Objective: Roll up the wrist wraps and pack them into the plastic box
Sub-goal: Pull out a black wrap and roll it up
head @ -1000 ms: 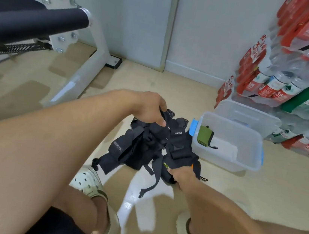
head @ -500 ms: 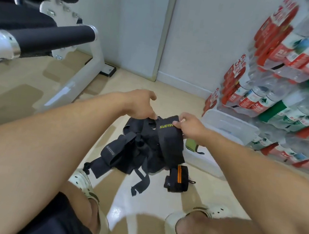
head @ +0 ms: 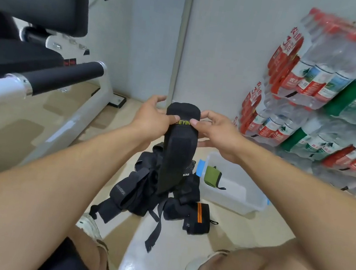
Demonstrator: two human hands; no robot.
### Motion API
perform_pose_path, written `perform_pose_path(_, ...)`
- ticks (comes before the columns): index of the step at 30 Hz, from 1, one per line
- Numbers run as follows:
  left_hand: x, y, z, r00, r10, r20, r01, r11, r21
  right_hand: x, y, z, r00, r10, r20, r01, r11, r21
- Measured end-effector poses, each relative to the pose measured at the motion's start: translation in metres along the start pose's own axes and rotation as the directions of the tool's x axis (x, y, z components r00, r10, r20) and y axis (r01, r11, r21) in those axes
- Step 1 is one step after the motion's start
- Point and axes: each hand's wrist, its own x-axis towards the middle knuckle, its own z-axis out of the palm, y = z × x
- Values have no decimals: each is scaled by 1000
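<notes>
A long black wrist wrap [head: 175, 155] with yellow lettering hangs lifted above the floor. My left hand [head: 152, 113] and my right hand [head: 214, 128] pinch its folded top end from either side, thumbs on the lettering. Its tail drops onto a heap of black wraps [head: 147, 189] on the floor. A rolled black wrap with an orange stripe [head: 196, 217] lies beside the heap. The clear plastic box [head: 251, 205] with blue clips stands open to the right, holding a rolled green wrap [head: 212, 176].
A white and black gym bench frame [head: 51, 77] stands at the left. Stacked packs of bottled water [head: 326, 97] fill the right wall. My knees and both white clogs [head: 89, 227] sit near the bottom edge.
The black wrap has been raised out of the heap. My left hand left the heap and now pinches the wrap's top together with my right hand.
</notes>
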Motion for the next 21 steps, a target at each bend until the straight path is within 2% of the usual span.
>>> perform_pose_path(3, 5, -2, -3, 1000, 25, -11, -25, 999, 24, 6, 8, 2, 1000, -7, 4, 7, 999, -38)
perform_pose_path(7, 9, -1, -6, 999, 54, 4, -54, 998, 24, 11, 16, 4, 999, -32, -14, 29, 984, -177)
perform_pose_path(10, 9, 0, -7, 995, 82, 55, -80, 996, -41, 13, 16, 6, 998, -60, -26, 56, 991, -118)
perform_pose_path(15, 13, -6, -9, 991, -3, 137, 15, 996, -83, 19, 17, 10, 997, -63, -44, 61, 996, -61)
perform_pose_path(18, 15, -10, -12, 996, -20, 86, 25, 998, -58, 23, 21, 12, 999, -41, -33, 36, 990, -133)
perform_pose_path(21, 20, -12, -16, 1000, 20, 23, -20, 1000, -11, 25, 24, 13, 1000, -2, -3, 1, 972, -234)
